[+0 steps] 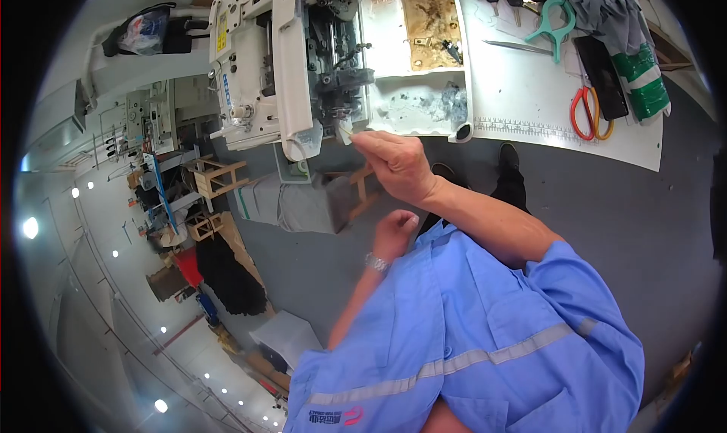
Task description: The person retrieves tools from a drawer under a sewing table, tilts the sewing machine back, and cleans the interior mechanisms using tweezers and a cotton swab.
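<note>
My right hand [395, 162] reaches to the near end of a white sewing machine [294, 62] with its inner metal parts exposed. Its fingers are pinched together, and a small pale piece [345, 130] shows at their tips, too small to identify. My left hand [395, 234] is below it, in front of my blue shirt and away from the machine. The fingers of that hand are curled in and nothing shows in them. A metal watch is around that wrist.
A white tray [419, 75] with oily stains adjoins the machine. On the white tabletop [515, 92] lie red-and-orange scissors [585, 113], a dark phone [602, 77], tweezers [518, 46], a teal clamp-like tool [558, 25] and a green roll [642, 84]. A grey-covered object [299, 202] stands on the floor.
</note>
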Tool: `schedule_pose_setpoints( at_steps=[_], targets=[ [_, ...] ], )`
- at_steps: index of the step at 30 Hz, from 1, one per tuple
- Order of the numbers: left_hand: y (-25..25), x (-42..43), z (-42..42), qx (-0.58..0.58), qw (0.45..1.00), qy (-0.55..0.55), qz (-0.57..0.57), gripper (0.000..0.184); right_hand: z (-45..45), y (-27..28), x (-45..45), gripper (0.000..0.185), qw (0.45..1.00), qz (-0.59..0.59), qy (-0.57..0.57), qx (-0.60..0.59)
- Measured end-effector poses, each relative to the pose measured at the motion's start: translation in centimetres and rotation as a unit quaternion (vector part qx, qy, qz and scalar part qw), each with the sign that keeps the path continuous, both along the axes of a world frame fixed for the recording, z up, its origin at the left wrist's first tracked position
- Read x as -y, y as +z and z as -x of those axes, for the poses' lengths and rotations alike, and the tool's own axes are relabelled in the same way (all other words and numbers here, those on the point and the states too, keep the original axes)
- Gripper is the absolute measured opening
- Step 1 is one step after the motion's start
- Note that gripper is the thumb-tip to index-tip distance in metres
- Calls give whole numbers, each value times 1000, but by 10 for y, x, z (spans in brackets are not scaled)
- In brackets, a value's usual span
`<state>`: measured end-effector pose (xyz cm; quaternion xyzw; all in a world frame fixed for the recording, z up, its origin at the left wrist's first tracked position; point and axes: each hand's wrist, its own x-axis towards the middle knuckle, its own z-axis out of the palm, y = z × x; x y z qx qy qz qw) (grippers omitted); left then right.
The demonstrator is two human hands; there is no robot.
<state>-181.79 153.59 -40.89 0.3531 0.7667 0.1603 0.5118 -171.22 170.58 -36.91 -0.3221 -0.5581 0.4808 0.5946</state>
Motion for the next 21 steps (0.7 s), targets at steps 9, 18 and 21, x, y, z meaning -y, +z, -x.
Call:
schedule_pose_setpoints(
  at_steps=[9,18,21],
  targets=[
    [0,3,1,-38,999,-26,2,20,-5,2,-7,27,980,-123,-41,150],
    [0,7,1,-37,999,-25,13,18,-4,-2,-13,22,978,-153,-27,139],
    [1,10,0,-40,999,-19,10,19,-14,-2,-13,22,979,-136,-9,151]
  ],
)
